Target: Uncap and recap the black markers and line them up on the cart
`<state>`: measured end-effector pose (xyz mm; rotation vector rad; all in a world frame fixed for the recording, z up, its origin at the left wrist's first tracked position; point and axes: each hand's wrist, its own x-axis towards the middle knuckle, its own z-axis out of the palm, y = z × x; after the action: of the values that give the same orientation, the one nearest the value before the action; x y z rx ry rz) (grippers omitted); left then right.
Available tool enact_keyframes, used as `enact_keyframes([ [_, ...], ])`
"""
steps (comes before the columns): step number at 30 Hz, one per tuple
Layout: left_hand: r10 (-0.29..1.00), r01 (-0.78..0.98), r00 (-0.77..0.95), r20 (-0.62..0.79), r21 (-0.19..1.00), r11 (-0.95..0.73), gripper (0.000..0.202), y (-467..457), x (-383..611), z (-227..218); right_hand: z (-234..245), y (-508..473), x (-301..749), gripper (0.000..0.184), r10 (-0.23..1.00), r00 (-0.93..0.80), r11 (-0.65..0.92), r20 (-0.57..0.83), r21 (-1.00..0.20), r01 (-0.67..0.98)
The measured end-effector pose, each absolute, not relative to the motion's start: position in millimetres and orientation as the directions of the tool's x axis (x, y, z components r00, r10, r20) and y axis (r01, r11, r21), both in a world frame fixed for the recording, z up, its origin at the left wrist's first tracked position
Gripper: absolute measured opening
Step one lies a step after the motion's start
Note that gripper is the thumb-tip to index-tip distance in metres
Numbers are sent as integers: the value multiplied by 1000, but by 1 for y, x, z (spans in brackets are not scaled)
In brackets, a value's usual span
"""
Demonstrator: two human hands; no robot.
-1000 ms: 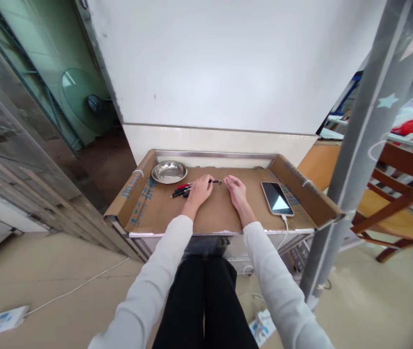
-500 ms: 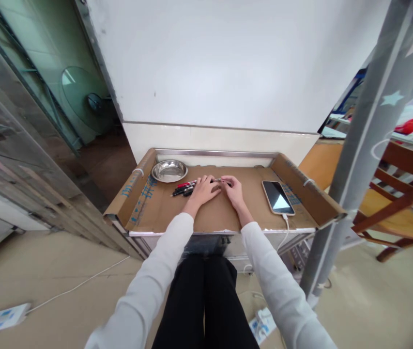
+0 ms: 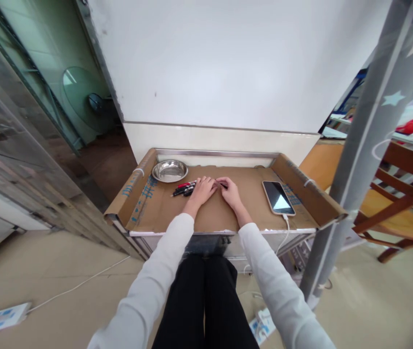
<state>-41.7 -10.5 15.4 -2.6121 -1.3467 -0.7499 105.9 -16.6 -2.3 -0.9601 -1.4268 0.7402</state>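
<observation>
Several pens (image 3: 183, 188), dark ones and a red one, lie in a loose bunch on the cardboard-lined tabletop (image 3: 213, 218). My left hand (image 3: 202, 191) is at the right end of this bunch, palm down, its fingers curled over and covering part of it. Close beside it, my right hand (image 3: 231, 194) pinches a dark pen (image 3: 224, 185), of which only a short piece shows. The fingertips of both hands meet around this pen, and my left fingers appear closed on its other end. Most of the pen is hidden by the fingers.
A round metal dish (image 3: 170, 171) stands at the back left of the tabletop. At the right lies a phone (image 3: 278, 198) with a white cable plugged in. Folded cardboard walls (image 3: 306, 191) edge the sides. A grey post (image 3: 359, 150) rises at the right, near a wooden chair (image 3: 402, 194).
My right hand has shifted slightly left, bringing its fingertips against my left hand. The left thumb has drawn in toward the fingers. The pen bunch, dish and phone stay in place.
</observation>
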Motion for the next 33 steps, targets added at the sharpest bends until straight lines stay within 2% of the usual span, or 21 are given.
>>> enact_keyframes([
  [6,748,782,477,461,165,-601,20,-12,-41,18,-3,-18,107,36,834,-4,501,552,-753,427],
  [9,752,790,480,451,151,-595,18,-16,-41,23,0,-21,104,37,841,33,398,539,-661,637],
  [12,764,803,481,430,135,-581,17,-18,-40,25,1,-22,101,38,855,92,272,510,-593,758],
  [18,754,771,491,437,187,-609,20,-12,-40,18,-3,-18,103,40,849,-40,367,527,-534,762],
  [24,749,653,416,516,404,-640,15,-5,-42,13,-6,-17,105,35,830,8,392,558,-592,704],
  [27,748,594,400,529,472,-651,11,-7,-44,15,-7,-17,104,30,820,15,421,572,-622,660],
  [29,748,602,397,532,464,-650,10,-9,-45,18,-7,-17,102,29,817,-2,438,576,-619,652],
  [33,745,686,408,528,361,-632,8,-14,-46,25,-4,-20,99,34,815,-96,467,572,-550,692],
])
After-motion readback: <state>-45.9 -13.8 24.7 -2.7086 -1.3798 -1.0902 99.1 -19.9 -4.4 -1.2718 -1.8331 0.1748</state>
